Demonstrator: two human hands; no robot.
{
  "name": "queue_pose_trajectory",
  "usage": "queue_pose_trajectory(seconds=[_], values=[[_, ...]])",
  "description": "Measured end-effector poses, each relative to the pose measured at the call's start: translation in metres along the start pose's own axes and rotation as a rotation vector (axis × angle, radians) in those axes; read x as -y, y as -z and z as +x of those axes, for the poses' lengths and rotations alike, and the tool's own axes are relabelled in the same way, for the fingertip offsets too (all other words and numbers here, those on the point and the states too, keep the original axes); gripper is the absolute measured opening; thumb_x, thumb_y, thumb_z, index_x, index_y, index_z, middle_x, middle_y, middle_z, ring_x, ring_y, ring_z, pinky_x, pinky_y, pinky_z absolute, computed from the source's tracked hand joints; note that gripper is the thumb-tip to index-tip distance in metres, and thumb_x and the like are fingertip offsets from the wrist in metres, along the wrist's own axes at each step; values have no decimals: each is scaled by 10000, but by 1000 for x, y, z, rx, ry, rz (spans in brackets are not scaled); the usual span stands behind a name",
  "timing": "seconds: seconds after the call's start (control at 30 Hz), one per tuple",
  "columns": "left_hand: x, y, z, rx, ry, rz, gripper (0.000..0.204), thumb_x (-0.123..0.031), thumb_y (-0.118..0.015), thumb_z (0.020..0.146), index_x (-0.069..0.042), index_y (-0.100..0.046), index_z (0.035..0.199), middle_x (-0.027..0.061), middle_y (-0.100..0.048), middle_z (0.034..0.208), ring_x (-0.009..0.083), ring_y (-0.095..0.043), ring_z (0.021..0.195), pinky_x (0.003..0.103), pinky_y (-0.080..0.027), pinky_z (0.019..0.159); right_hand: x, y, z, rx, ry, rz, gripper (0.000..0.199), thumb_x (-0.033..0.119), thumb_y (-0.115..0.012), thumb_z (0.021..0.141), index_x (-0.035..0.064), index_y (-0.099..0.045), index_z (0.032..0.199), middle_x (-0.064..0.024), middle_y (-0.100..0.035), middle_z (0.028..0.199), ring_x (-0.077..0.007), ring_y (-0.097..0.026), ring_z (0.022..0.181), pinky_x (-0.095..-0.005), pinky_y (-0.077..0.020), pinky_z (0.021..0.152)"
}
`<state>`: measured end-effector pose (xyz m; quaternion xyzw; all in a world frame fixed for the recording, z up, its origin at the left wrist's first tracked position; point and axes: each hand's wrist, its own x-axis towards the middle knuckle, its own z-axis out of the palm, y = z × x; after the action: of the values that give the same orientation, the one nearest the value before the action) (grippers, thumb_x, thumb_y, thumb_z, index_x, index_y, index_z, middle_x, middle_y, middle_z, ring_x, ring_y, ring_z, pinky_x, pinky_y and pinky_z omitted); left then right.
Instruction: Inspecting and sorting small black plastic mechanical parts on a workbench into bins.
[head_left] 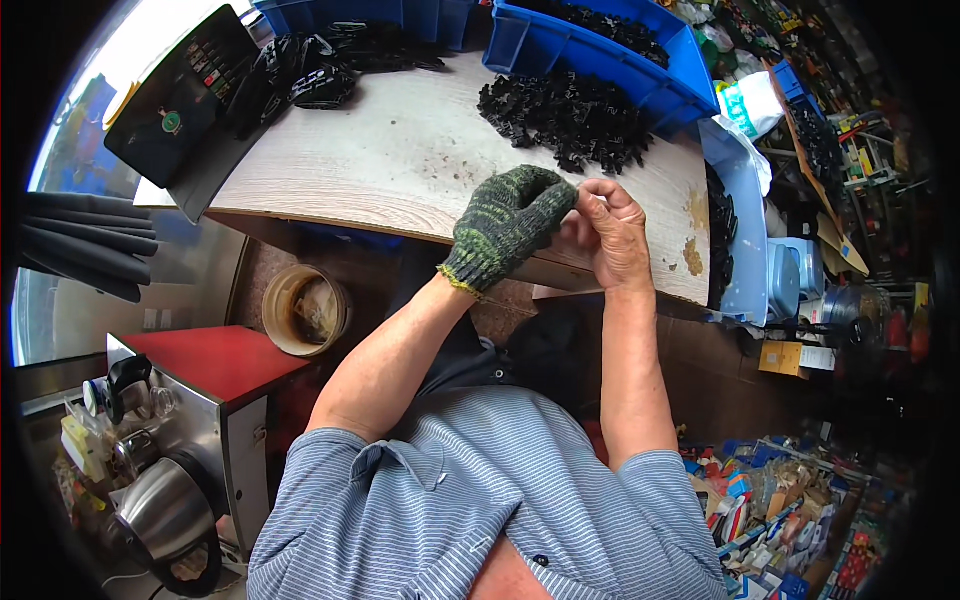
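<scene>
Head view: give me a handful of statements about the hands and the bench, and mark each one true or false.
1. The left hand wears a green knit glove. True.
2. The right hand is gloved too. False: it is bare.
3. The two hands meet over the near edge of the wooden bench. True.
4. The pile of black parts lies inside the blue bin. False: it lies on the bench top, just in front of the bin.
5. The round bucket stands on the bench. False: it sits below the bench, beside the red-topped cabinet.
</scene>
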<state>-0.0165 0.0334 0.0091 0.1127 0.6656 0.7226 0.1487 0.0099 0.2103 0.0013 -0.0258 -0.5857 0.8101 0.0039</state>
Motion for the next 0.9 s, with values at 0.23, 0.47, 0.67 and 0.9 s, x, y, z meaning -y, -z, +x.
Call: queue_pose_trajectory(seconds=[0.23,0.47,0.67,0.9], values=[[-7,-3,0,-6,48,-59,273,-261,-665,945,1,-672,1019,66,-675,791,114,-641,676,266,-529,573,5,-7,-2,-115,27,-81,170,182,-753,897,89,-649,994,16,-654,741,-60,-589,566,-198,-502,542],[4,0,-2,-95,-130,-125,241,-214,-696,916,10,-668,1002,71,-689,804,114,-647,679,268,-536,574,19,-14,0,25,-178,-180,293,321,-752,887,88,-612,777,13,-535,549,-75,-516,439,-237,-505,471],[-4,-1,-7,-40,-92,-91,193,-160,-669,924,14,-664,1006,74,-683,798,108,-647,676,274,-530,572,7,-15,-5,-19,-7,-135,335,274,-727,905,110,-538,683,0,-543,544,-94,-511,422,-258,-497,452],[17,-2,-6,-71,-160,-289,342,-135,-660,955,8,-578,1255,96,-699,994,130,-669,794,259,-554,652,12,-7,-7,-91,20,-22,320,249,-650,908,123,-501,655,7,-442,480,-140,-532,450,-375,-566,536]])
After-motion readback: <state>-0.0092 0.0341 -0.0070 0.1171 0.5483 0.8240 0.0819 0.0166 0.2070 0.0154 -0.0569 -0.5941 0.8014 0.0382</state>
